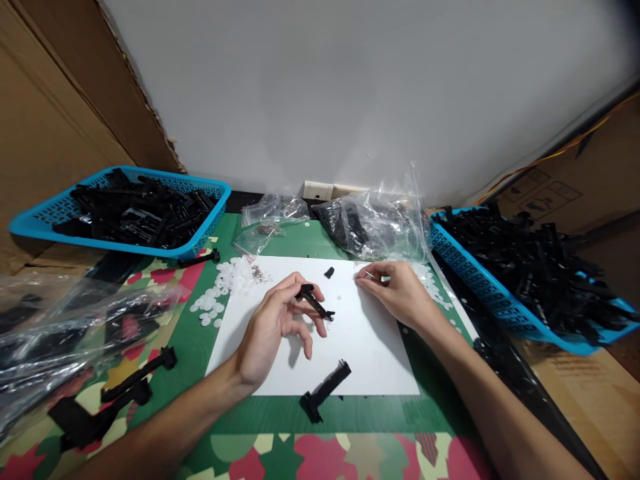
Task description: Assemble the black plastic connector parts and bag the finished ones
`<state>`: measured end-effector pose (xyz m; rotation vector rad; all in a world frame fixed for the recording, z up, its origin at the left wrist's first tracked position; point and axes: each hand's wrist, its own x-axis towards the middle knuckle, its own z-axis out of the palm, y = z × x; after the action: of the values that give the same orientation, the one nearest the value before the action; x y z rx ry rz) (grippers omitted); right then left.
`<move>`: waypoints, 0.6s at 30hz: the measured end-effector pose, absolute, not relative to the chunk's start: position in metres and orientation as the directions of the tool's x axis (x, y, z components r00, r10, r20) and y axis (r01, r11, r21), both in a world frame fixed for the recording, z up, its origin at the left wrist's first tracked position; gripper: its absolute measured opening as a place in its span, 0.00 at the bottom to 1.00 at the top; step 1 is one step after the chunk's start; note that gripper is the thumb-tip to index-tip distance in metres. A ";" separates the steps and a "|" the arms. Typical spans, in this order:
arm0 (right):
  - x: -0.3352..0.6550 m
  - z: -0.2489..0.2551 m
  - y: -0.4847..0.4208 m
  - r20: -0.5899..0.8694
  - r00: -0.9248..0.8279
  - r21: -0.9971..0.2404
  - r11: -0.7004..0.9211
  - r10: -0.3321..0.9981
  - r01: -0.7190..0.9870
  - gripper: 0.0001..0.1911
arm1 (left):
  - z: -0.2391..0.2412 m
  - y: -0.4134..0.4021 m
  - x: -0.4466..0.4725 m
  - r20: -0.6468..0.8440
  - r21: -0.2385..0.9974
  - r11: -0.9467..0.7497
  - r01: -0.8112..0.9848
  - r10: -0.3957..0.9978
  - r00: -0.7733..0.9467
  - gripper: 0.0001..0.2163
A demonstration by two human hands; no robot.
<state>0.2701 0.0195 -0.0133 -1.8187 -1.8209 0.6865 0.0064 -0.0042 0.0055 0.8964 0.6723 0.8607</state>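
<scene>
My left hand (273, 327) hovers over a white sheet (360, 347) and pinches a slim black plastic part (316, 303) between thumb and fingers. My right hand (397, 290) rests on the sheet's far right side, its fingertips pinched on a tiny thin metal piece (369, 273). A small black clip (329, 272) lies on the sheet between my hands. A longer black bracket (325, 390) lies at the sheet's near edge. White plastic washers (217, 293) and a small pile of metal springs (258, 272) sit at the sheet's far left corner.
Blue baskets full of black parts stand at the far left (30, 223) and the right (480, 283). Clear bags of parts lie at the back (370, 223) and at the left (60, 333). Black brackets (140, 377) lie on the patterned mat. Cardboard flanks both sides.
</scene>
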 end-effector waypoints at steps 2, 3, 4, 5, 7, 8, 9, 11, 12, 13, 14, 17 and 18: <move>0.270 -0.011 0.019 -0.031 -0.012 -0.653 -0.011 0.999 0.757 0.17 | 0.006 -0.004 0.006 -0.148 0.872 0.351 -0.340 0.853 0.500 0.12; 0.270 -0.009 0.018 -0.034 -0.011 -0.654 -0.014 0.999 0.756 0.19 | 0.006 -0.004 0.007 -0.151 0.873 0.352 -0.338 0.853 0.500 0.13; 0.270 -0.008 0.018 -0.034 -0.007 -0.653 -0.017 0.999 0.757 0.19 | 0.006 -0.004 0.007 -0.153 0.873 0.354 -0.336 0.853 0.500 0.13; 0.270 -0.008 0.018 -0.032 -0.002 -0.649 -0.019 0.999 0.760 0.19 | 0.007 -0.004 0.007 -0.156 0.873 0.356 -0.333 0.852 0.500 0.13; 0.269 -0.008 0.018 -0.020 0.004 -0.633 -0.016 1.000 0.774 0.17 | 0.007 -0.004 0.007 -0.160 0.874 0.358 -0.328 0.850 0.502 0.13; 0.269 -0.009 0.018 -0.014 0.004 -0.625 -0.011 1.000 0.780 0.15 | 0.007 -0.004 0.007 -0.161 0.875 0.358 -0.326 0.850 0.502 0.13; 0.269 -0.010 0.018 -0.007 0.000 -0.620 -0.005 1.000 0.785 0.14 | 0.007 -0.004 0.007 -0.162 0.876 0.359 -0.322 0.848 0.504 0.13; 0.270 -0.011 0.019 -0.002 -0.012 -0.625 0.009 1.000 0.780 0.14 | 0.007 -0.005 0.007 -0.165 0.877 0.361 -0.316 0.846 0.507 0.13; 0.270 -0.012 0.019 -0.006 -0.018 -0.637 0.010 1.000 0.771 0.14 | 0.007 -0.005 0.007 -0.166 0.878 0.362 -0.314 0.845 0.509 0.14; 0.271 -0.011 0.019 -0.016 -0.022 -0.654 0.006 1.000 0.756 0.15 | 0.007 -0.005 0.007 -0.166 0.878 0.362 -0.313 0.844 0.511 0.14; 0.271 -0.011 0.019 -0.030 -0.024 -0.674 -0.002 0.999 0.739 0.15 | 0.008 -0.005 0.007 -0.167 0.878 0.364 -0.312 0.843 0.512 0.14; 0.272 -0.007 0.018 -0.061 -0.012 -0.710 -0.035 0.998 0.703 0.18 | 0.008 -0.006 0.007 -0.171 0.875 0.371 -0.311 0.838 0.518 0.14; 0.272 -0.005 0.017 -0.054 -0.002 -0.706 -0.037 0.999 0.707 0.19 | 0.008 -0.006 0.007 -0.173 0.873 0.374 -0.312 0.837 0.519 0.14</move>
<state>0.2720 0.0174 -0.0051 -1.7935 -1.7576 0.7846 0.0067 -0.0058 0.0076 0.9021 0.6866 0.8144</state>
